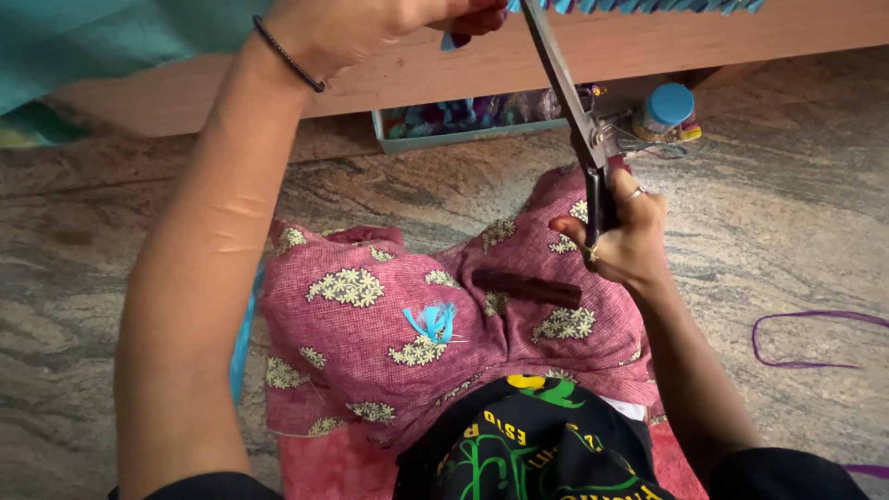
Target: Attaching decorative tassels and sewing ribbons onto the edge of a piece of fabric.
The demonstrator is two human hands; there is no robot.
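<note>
Head view: the right hand (pixel 622 233) grips the handles of long scissors (pixel 567 93), blades reaching up to a blue fringe (pixel 639 6) on the wooden worktop (pixel 648 42). The left hand (pixel 370 28) pinches that fringe closed.

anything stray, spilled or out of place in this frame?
A few loose bits. A tuft of blue thread clippings lies on the pink patterned cloth over the lap. A purple thread curls across the stone floor at right. A dark comb also rests on the cloth. Nothing looks spilled or damaged.
</note>
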